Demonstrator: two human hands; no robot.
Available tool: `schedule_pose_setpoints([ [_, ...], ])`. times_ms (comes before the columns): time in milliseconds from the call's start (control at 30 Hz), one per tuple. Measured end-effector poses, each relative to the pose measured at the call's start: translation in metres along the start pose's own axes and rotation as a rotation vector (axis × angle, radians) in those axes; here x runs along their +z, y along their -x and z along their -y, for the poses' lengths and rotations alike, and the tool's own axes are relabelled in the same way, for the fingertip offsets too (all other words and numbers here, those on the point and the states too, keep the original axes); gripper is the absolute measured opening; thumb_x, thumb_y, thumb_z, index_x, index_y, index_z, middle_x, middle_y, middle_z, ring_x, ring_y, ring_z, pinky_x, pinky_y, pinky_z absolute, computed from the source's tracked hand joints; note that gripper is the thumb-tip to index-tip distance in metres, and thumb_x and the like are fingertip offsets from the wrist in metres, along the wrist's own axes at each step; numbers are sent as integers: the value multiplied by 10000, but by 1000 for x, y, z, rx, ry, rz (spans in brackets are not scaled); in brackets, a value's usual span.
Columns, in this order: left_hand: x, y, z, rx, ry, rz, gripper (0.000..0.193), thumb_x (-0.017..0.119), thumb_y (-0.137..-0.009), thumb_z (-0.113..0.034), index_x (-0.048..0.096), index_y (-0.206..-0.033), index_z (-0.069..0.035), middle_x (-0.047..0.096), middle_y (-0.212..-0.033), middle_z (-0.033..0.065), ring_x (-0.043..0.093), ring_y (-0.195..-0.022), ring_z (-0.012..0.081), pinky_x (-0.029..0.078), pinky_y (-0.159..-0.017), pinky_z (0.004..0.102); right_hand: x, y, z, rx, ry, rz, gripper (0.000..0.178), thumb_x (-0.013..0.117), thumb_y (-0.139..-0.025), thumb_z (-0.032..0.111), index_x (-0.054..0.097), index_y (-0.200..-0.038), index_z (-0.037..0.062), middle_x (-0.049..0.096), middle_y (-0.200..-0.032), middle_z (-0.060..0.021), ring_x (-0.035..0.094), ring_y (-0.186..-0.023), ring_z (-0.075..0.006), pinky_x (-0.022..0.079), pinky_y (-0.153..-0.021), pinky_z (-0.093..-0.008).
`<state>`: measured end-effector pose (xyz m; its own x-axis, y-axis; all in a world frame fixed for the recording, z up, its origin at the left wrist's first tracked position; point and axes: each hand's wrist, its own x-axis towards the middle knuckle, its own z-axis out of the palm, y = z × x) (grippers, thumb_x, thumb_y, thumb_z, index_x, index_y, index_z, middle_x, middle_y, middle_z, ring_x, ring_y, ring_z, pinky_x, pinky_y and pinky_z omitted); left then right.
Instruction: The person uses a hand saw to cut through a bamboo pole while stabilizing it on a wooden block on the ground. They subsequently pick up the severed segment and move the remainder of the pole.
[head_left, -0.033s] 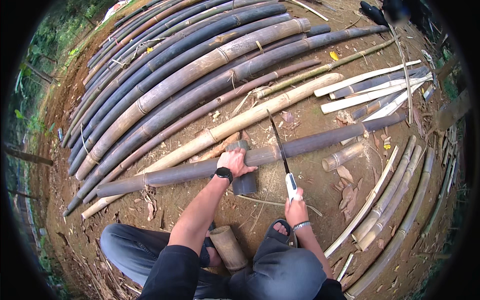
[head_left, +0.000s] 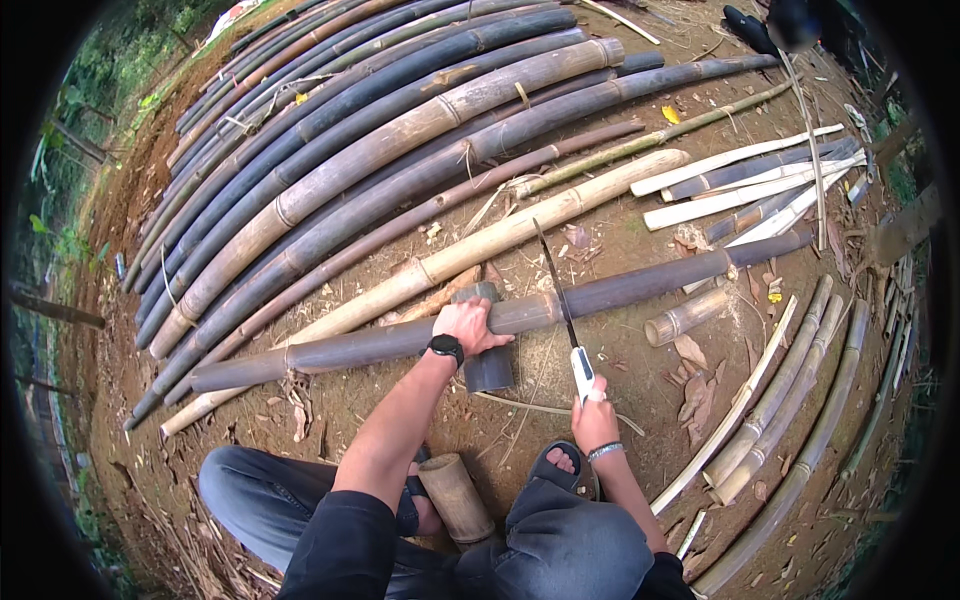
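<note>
A long dark bamboo pole [head_left: 640, 285] lies across the ground before me, over a short dark bamboo piece [head_left: 488, 373] that crosses beneath it. My left hand [head_left: 464, 326], a watch on its wrist, grips the pole from above where the two cross, thumb pointing right. In my right hand [head_left: 596, 424] is a hand saw [head_left: 582, 370] with a white and black handle, the fingers wrapped around its grip. The saw's dark blade crosses the pole to the right of my left hand, its tip pointing away. Whether the teeth have bitten in is too small to tell.
Behind lies a wide row of bamboo poles [head_left: 380, 130], with a pale pole [head_left: 450, 262] nearest. Split strips [head_left: 720, 200] and a short cut length [head_left: 686, 316] lie to the right, beside more poles [head_left: 780, 390]. A bamboo stump [head_left: 457, 498] stands between my legs.
</note>
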<state>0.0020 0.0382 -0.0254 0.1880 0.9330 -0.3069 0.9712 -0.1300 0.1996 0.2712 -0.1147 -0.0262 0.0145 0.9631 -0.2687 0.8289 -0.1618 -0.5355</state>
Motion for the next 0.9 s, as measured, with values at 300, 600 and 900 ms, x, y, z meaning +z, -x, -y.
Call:
schedule_pose_setpoints([
  [300,4,3,-8,2,10,-70,805,676,-706,-732,639,-1119,-42,678,-1082,184,690,-974,336,556,-830,444,1,1,-11,26,20,5,507,561,-946,201,285,-1310,-19,639,-762,-313,636,-723,-507,498,-621,-606],
  [600,7,4,-4,0,-19,-23,817,675,-707,-736,639,-1117,-30,686,-1068,173,694,-955,327,560,-807,441,-4,16,0,87,-15,65,530,578,-933,206,274,-1321,11,640,-834,-343,634,-776,-520,491,-655,-607],
  [900,11,4,0,31,-25,-79,821,674,-700,-740,642,-1127,-40,683,-1071,165,694,-942,338,559,-807,436,-9,32,-5,76,-127,31,469,599,-924,169,309,-1259,16,628,-820,-343,621,-756,-530,468,-638,-622],
])
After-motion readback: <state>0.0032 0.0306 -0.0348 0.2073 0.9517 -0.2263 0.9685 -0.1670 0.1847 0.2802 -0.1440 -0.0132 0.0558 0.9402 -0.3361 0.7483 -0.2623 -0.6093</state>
